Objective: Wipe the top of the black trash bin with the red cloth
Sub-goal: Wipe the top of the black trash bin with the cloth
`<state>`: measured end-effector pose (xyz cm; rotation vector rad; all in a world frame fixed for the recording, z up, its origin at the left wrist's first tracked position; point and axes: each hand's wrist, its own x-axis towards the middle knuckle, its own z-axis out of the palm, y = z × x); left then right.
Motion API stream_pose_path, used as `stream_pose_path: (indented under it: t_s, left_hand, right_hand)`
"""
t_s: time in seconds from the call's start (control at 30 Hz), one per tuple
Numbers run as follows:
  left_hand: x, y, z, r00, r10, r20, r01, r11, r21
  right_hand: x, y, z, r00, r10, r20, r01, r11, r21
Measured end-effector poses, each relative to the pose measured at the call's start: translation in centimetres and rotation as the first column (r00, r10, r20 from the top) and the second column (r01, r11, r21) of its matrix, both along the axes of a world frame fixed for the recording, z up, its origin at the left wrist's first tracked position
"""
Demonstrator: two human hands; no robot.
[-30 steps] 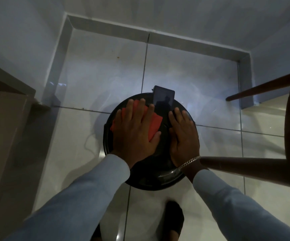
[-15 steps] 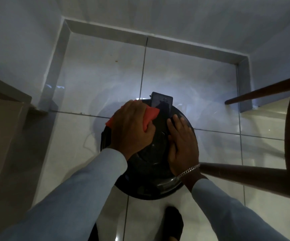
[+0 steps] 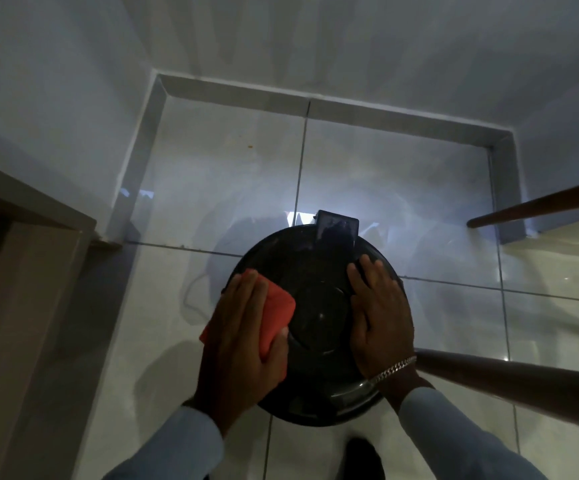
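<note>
Down over the black trash bin [image 3: 316,317], both hands are lying palm-down on its round lid. Left hand [image 3: 243,341] is pressing flat, fingers together and extended, pinning the red cloth [image 3: 276,315] against the lid's left edge; no curl around the cloth, which is bunching out from under the fingers toward the centre. Right hand [image 3: 380,313] is resting open and empty on the lid's right side, fingers pointing away, a chain bracelet [image 3: 392,368] sitting at the wrist. Dark flap [image 3: 336,228] is standing at the far rim. Dim light is making the lid's surface hard to read; much of the cloth is hiding beneath the palm. Bin body is hiding below the lid.
</note>
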<state>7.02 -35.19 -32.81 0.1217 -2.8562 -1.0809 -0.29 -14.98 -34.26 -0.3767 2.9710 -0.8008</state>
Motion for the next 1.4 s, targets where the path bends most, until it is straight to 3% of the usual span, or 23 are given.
stream_pose_path:
  t_s: [0.13, 0.27, 0.47, 0.73, 1.0, 1.17, 1.4]
  left_hand:
    - [-6.3, -0.1, 0.8, 0.998, -0.008, 0.057, 0.009, 1.000, -0.023]
    - [-12.5, 1.6, 1.4, 0.961, -0.227, 0.161, 0.231, 0.973, -0.010]
    - [-12.4, 0.0, 1.2, 0.944, -0.305, 0.127, 0.302, 0.952, 0.040]
    - [-8.2, -2.7, 0.6, 0.985, -0.127, 0.121, 0.106, 0.980, 0.168]
    - [-12.7, 1.3, 1.2, 0.953, -0.271, 0.136, 0.275, 0.961, -0.015]
    - [-6.4, 1.9, -0.1, 0.982, -0.189, 0.029, 0.190, 0.947, -0.258]
    - [2.0, 6.9, -0.5, 0.984, -0.178, 0.016, 0.177, 0.961, -0.211]
  right_hand:
    - [0.0, 0.0, -0.2, 1.000, -0.024, 0.004, 0.024, 1.000, -0.004]
    - [0.0, 0.0, -0.2, 1.000, -0.028, -0.002, 0.027, 0.999, -0.028]
    - [0.0, -0.3, 0.1, 0.999, -0.051, -0.001, 0.051, 0.999, -0.013]
    - [-0.1, -0.1, 0.0, 1.000, 0.008, 0.009, -0.008, 1.000, 0.008]
    - [-0.2, -0.5, -0.2, 0.998, -0.056, 0.007, 0.056, 0.998, 0.028]
    - [-0.2, -0.7, 0.1, 0.997, -0.058, 0.042, 0.057, 0.998, 0.029]
    - [-0.2, -0.7, -0.3, 0.996, -0.081, 0.038, 0.081, 0.997, 0.007]
